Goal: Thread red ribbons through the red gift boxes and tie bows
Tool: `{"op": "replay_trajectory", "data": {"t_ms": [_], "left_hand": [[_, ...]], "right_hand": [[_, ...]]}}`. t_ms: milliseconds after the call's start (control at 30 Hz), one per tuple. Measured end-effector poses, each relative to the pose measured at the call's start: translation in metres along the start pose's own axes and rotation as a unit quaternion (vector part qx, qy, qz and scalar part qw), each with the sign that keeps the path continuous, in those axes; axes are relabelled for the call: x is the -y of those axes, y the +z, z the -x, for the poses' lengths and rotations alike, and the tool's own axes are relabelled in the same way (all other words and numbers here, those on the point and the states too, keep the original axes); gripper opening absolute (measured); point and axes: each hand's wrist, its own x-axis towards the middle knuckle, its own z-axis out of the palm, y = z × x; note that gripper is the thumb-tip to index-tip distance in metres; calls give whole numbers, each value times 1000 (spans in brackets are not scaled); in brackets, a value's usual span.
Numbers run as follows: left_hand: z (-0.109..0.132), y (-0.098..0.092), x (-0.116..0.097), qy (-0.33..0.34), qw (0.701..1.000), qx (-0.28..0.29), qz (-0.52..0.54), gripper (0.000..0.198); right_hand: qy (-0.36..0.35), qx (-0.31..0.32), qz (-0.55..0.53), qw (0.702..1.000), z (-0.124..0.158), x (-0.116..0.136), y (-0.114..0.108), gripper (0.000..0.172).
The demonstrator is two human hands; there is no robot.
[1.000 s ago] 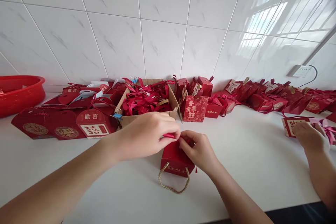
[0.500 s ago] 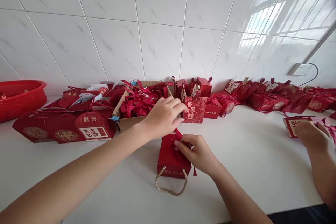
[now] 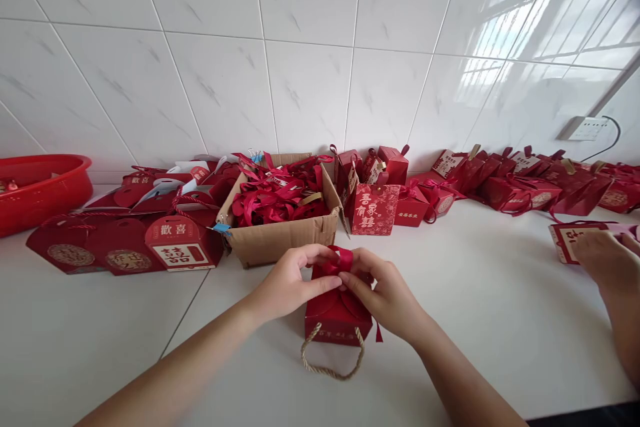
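Red box is set at table centre, carton at its 12 o'clock. Top ribbon is pinched by both grips, left hand and right hand. If pulled unevenly, ribbon may be slipped loose or box tipped. Half a second back, left hand was reached toward carton; now returned.

Glossy white marbled wall tiles fill the back, thin grey grout lines between. A bright window reflection gleams upper right. White socket, dark cable, just above the smooth white table.
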Motion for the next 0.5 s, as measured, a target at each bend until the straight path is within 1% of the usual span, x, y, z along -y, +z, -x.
{"op": "replay_trajectory", "data": {"t_ms": [67, 200, 333, 500], "left_hand": [[1, 1, 2, 4, 1000, -1, 14, 29], [4, 3, 4, 9, 999, -29, 14, 22], [5, 6, 2, 9, 999, -33, 20, 16], [7, 6, 2, 14, 999, -45, 6, 13]], "right_hand": [[11, -6, -11, 1000, 1, -2, 1, 7], [23, -16, -21, 999, 2, -4, 4, 18], [-9, -29, -7, 1000, 3, -4, 6, 13], [-46, -49, 36, 997, 4, -1, 6, 19]]}}
